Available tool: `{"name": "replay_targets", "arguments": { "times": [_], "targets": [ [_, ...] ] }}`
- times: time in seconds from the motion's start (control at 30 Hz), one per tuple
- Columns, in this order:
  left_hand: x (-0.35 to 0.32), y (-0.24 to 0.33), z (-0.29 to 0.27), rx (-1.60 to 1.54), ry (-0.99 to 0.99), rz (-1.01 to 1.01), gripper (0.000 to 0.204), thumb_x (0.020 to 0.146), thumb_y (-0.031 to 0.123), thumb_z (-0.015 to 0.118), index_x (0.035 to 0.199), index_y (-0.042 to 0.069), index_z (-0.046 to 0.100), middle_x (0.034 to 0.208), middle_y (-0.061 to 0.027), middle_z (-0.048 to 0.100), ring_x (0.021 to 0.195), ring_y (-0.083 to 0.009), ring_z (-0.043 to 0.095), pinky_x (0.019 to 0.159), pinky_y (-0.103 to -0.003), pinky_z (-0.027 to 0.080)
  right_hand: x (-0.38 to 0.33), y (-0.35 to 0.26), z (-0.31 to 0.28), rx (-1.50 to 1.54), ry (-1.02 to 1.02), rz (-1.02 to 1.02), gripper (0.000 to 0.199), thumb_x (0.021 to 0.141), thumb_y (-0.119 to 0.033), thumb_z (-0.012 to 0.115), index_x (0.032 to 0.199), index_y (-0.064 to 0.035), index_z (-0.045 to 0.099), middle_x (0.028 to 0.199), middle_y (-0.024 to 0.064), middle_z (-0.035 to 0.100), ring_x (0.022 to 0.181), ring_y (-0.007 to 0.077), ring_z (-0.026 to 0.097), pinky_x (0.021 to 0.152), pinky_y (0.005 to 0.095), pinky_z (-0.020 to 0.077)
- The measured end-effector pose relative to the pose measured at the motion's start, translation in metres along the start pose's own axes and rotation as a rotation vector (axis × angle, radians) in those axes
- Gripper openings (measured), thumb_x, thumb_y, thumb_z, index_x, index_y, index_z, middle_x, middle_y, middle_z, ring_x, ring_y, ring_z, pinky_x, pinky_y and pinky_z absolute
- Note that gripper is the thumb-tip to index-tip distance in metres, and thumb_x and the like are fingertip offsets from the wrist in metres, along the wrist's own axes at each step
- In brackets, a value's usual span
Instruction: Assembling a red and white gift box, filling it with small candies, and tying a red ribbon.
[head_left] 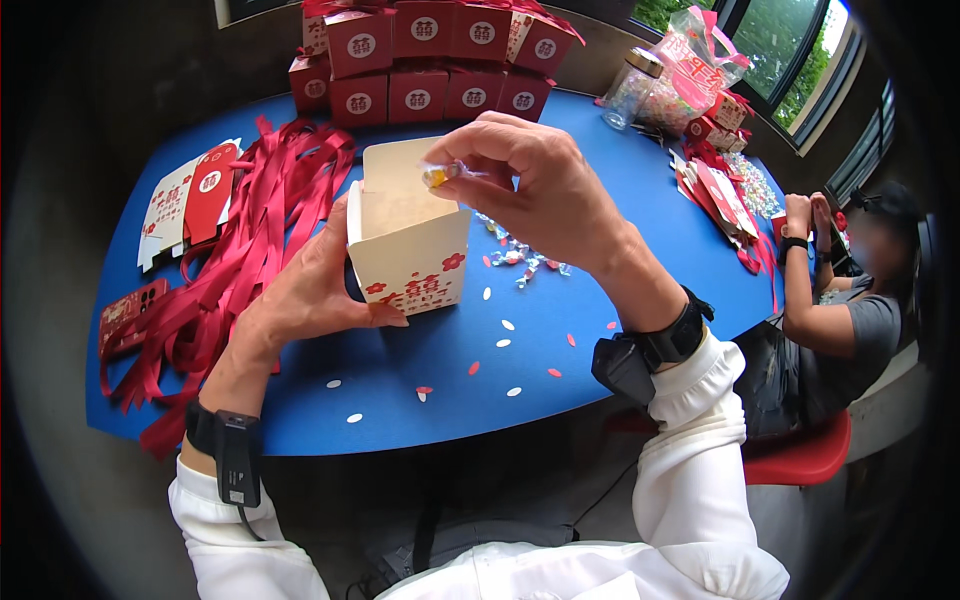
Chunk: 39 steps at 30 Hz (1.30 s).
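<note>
A cream gift box (410,262) with red flower prints stands open at the top on the blue table. Wrapped round its left side and lower front is my left hand (312,282), thumb across the front. Above the box's right rim, my right hand (525,175) pinches a candy (440,174) in a clear wrapper with a yellow centre. More wrapped candies (528,264) lie scattered just right of the box, partly behind my right hand. What lies at the bottom of the box is hidden.
Long red ribbons (270,215) and flat unfolded boxes (185,200) lie at left, beside a red phone (130,315). Finished red boxes (418,95) are stacked behind. A jar (632,88) and candy bag (695,65) stand back right. A co-worker (840,290) sits at right.
</note>
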<state>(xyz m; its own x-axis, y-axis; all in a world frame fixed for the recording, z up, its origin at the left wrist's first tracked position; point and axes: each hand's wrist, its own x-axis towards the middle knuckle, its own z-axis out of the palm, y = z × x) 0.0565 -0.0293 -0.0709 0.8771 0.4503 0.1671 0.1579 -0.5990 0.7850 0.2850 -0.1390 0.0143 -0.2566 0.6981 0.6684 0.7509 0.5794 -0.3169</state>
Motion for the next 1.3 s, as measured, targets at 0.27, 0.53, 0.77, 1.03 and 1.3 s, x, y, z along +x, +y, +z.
{"name": "replay_targets", "arguments": {
  "times": [0.27,0.53,0.77,1.03,1.3],
  "targets": [
    [-0.001,-0.003,0.0,0.0,-0.006,-0.022,0.131,0.059,0.024,0.096,0.157,0.013,0.011,0.152,-0.0149,0.041,0.142,-0.0307,0.039,0.119,-0.046,0.03,-0.002,-0.002,-0.008,0.064,-0.049,-0.017,0.032,0.088,-0.01,0.073,0.119,-0.0113,0.069,0.096,0.0088,0.071,0.073,0.0169,0.068,0.065,0.0286,0.0557],
    [0.0,-0.002,0.002,0.015,0.011,-0.036,0.129,0.059,0.019,0.096,0.158,0.012,0.012,0.152,-0.0137,0.042,0.142,-0.0305,0.039,0.119,-0.046,0.03,-0.082,0.059,-0.065,-0.418,-0.566,0.627,0.048,0.083,-0.047,0.077,0.107,-0.0077,0.068,0.106,0.0153,0.067,0.1,0.0281,0.065,0.086,0.0396,0.0528],
    [0.004,-0.004,0.005,0.026,0.004,-0.141,0.121,0.057,0.02,0.097,0.154,0.011,0.026,0.148,-0.0135,0.046,0.139,-0.0306,0.043,0.116,-0.046,0.035,-0.117,0.069,-0.056,-0.25,-0.457,0.799,0.061,0.079,-0.049,0.08,0.122,-0.0129,0.058,0.117,0.0177,0.057,0.108,0.0331,0.061,0.093,0.0421,0.0505],
    [-0.001,-0.004,0.006,-0.01,0.059,-0.053,0.108,0.057,0.015,0.097,0.147,0.01,0.039,0.141,-0.0113,0.054,0.133,-0.0273,0.049,0.112,-0.045,0.039,-0.12,0.074,-0.053,-0.213,-0.538,0.708,0.03,0.086,-0.03,0.077,0.11,-0.0145,0.065,0.103,0.0116,0.057,0.095,0.0251,0.061,0.085,0.0384,0.0511],
    [0.0,-0.006,0.005,-0.011,0.033,-0.069,0.111,0.058,0.015,0.096,0.15,0.01,0.035,0.143,-0.0114,0.052,0.135,-0.0273,0.047,0.113,-0.045,0.039,-0.122,0.071,-0.05,-0.22,-0.483,0.55,0.02,0.087,-0.014,0.072,0.105,-0.0094,0.065,0.091,0.0076,0.06,0.079,0.0184,0.06,0.072,0.0319,0.0523]
  ]
}}
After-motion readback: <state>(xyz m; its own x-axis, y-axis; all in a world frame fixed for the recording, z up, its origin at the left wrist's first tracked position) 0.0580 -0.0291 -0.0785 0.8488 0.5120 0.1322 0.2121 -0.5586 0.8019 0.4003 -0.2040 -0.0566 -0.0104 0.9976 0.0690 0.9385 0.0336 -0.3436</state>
